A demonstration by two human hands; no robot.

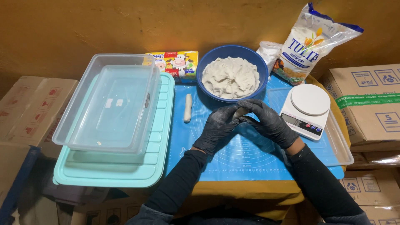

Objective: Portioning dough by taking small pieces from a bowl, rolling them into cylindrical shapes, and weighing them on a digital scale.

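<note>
While left hand [216,127], right hand [266,121] pinch dough [240,111], white flour bag [308,43] behind

Sitting on the table: one blue bowl [231,56] (far side), one scale [305,110], two clear tubs [109,102], four cardboard boxes [366,100].

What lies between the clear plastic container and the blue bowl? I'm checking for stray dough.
In the head view, one rolled dough stick lies on the blue mat between the clear plastic container and the blue bowl.

A makeshift home kitchen: dough bowl [231,75], scale [305,110], flour bag [310,43] (cardboard boxes [368,102] around).
</note>
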